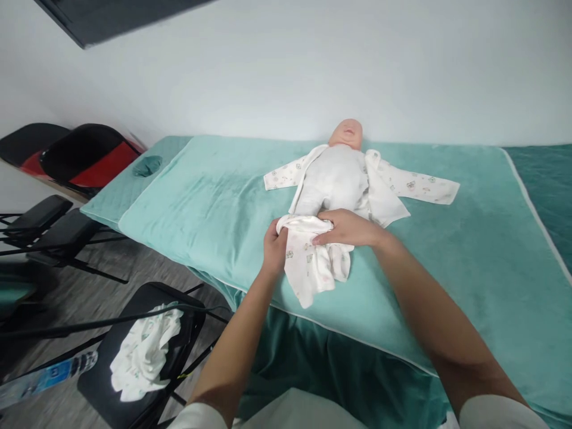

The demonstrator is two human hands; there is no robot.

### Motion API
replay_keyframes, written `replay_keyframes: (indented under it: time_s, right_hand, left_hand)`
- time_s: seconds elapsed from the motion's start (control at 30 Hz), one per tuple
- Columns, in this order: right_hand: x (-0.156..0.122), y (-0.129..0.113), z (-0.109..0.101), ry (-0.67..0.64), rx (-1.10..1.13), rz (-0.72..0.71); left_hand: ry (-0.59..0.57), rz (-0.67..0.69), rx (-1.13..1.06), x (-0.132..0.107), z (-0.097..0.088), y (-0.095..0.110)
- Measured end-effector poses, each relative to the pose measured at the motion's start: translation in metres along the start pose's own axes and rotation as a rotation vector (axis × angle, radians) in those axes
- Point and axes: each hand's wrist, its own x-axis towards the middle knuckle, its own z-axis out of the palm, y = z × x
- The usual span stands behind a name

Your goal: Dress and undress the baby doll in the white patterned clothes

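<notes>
A baby doll (335, 176) lies on its back on the green-covered bed, its head near the wall. An open white printed baby jacket (424, 186) spreads out beneath it, both sleeves stretched sideways. White baby pants (308, 265) with small prints hang over the doll's lower end, legs toward me. At the waistband's left side, my left hand (274, 247) grips the cloth. My right hand (346, 227) holds the right side of the waistband, thumb on top and fingers partly hidden. The doll's feet are out of sight under the pants and my hands.
The green bed cover (201, 202) reaches the white wall and has a face hole (147, 166) at left. A black chair (129, 310) carries crumpled white cloth (149, 351). Beside it are a plastic bottle (53, 375) and a dark cable. Black-and-red folding chairs (93, 155) stand farther left.
</notes>
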Motion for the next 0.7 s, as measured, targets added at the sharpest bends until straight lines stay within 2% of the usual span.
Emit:
replay_keyframes:
  time_s: [0.2,0.4,0.53,0.7]
  right_hand:
    - [-0.003,-0.001,-0.003,-0.032,0.111,0.003]
    - [0.000,0.004,-0.002,0.055,0.105,0.025]
    - [0.005,0.003,0.006,0.194,0.104,0.101]
    - [0.010,0.000,0.014,0.288,0.047,0.091]
  left_hand:
    - [-0.031,0.153,0.138,0.033,0.010,-0.004]
    - [0.032,0.253,0.263,0.062,0.024,-0.008]
    - [0.116,0.180,0.271,0.057,0.026,-0.004]
    - [0.225,0.058,0.203,0.028,0.016,-0.001]
